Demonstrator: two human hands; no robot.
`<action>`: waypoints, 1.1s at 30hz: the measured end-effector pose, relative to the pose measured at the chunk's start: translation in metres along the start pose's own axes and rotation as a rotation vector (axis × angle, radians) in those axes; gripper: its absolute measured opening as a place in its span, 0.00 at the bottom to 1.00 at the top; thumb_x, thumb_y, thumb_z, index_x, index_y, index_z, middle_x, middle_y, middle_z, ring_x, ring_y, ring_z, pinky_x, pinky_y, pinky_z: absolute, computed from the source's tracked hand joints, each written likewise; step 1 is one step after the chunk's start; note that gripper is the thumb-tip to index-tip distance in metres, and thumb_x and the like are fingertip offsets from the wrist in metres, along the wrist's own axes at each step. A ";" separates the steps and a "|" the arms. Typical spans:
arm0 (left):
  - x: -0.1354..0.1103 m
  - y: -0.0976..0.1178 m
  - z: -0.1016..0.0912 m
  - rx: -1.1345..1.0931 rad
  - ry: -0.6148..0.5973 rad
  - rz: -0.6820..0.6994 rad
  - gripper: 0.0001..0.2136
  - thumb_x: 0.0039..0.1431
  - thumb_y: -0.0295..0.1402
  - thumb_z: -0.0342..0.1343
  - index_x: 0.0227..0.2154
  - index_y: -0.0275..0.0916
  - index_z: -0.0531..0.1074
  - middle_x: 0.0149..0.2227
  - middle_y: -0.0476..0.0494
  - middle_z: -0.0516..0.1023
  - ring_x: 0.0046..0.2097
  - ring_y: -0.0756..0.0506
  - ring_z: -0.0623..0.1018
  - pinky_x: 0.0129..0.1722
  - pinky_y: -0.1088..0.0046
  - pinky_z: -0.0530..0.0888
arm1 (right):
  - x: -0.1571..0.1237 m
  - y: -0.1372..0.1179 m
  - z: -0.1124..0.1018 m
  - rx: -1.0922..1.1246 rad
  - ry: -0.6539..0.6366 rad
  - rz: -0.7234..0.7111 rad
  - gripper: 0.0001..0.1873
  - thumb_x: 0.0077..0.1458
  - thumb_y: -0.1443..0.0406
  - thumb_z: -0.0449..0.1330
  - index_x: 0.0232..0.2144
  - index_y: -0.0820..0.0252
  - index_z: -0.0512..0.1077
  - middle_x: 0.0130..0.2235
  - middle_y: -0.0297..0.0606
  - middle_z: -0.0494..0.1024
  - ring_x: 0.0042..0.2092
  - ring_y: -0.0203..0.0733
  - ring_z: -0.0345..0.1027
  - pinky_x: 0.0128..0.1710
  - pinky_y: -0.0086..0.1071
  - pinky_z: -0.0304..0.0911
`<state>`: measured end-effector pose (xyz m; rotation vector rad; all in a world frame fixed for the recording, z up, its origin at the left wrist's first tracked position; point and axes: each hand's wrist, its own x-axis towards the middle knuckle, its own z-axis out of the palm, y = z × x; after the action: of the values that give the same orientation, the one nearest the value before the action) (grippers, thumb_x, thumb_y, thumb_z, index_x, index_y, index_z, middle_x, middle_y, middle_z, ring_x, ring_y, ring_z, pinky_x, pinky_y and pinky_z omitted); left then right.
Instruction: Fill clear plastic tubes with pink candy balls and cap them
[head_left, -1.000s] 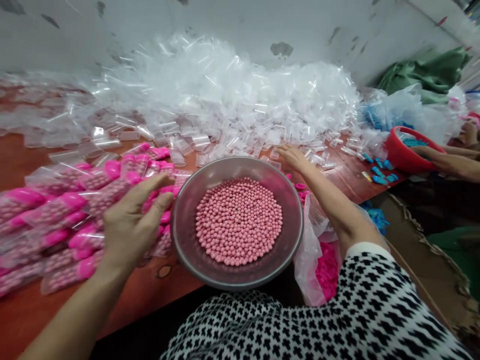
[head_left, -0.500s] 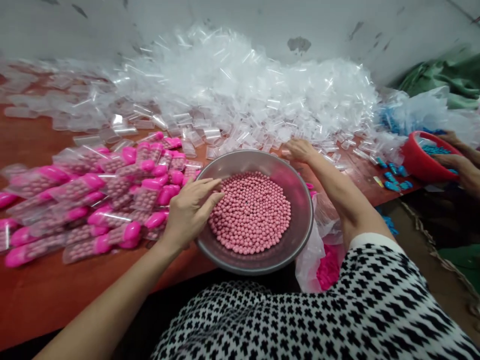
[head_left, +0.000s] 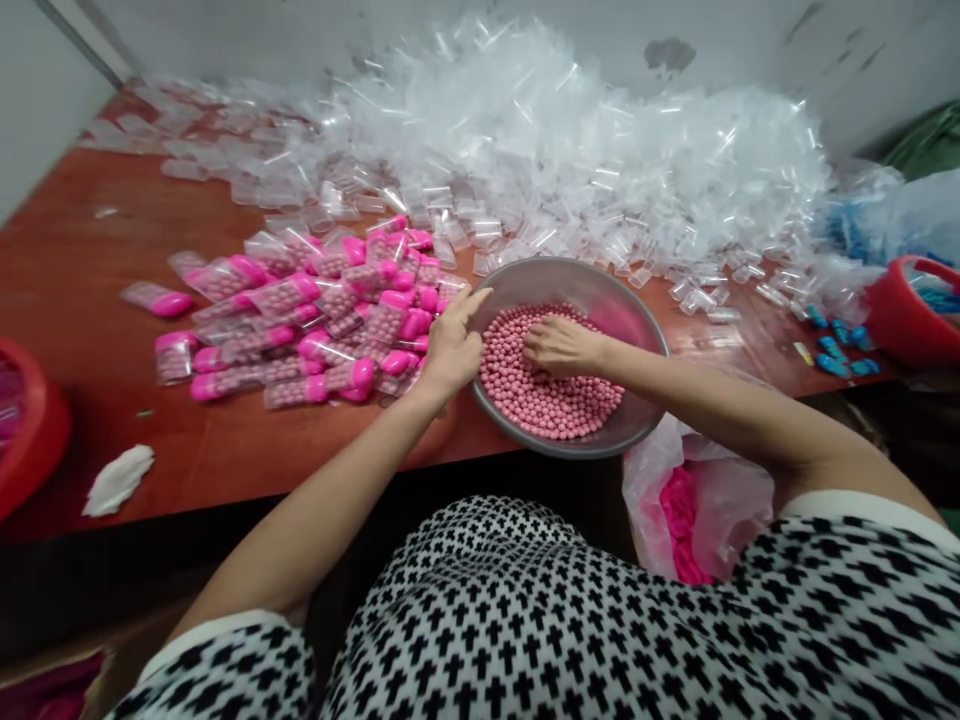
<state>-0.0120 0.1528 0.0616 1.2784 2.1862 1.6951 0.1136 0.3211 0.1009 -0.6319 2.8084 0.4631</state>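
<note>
A round metal bowl (head_left: 604,297) of small pink balls (head_left: 559,405) sits at the near edge of a red-brown table (head_left: 82,260). My left hand (head_left: 450,348) rests on the bowl's left rim with its fingers stretched out and nothing in it. My right hand (head_left: 561,346) lies palm down on the balls inside the bowl. Its fingertips are curled into them, so what they hold is hidden. Left of the bowl lies a heap of clear tubes filled with pink balls and closed with pink caps (head_left: 315,320).
A big heap of empty clear tubes (head_left: 570,150) covers the table's back. A plastic bag of pink caps (head_left: 694,505) hangs below the bowl. A red bowl (head_left: 896,320) and blue caps (head_left: 834,356) are at the right; a red container (head_left: 34,435) and a white scrap (head_left: 116,480) at the left.
My right hand drew back from the empty tubes into the bowl. My left hand moved from the filled tubes to the bowl's rim. The view shifted left.
</note>
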 end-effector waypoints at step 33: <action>-0.006 0.075 -0.010 -0.786 -0.137 -0.544 0.19 0.36 0.38 0.77 0.32 0.37 0.79 0.36 0.46 0.83 0.33 0.47 0.83 0.35 0.73 0.83 | -0.122 0.051 0.009 1.175 0.942 0.866 0.15 0.56 0.63 0.63 0.45 0.64 0.75 0.37 0.39 0.82 0.33 0.36 0.75 0.35 0.30 0.71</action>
<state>0.0275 0.1438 0.1259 0.5145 1.3479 1.8354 0.1999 0.4144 0.1400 0.8371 3.1787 -1.6838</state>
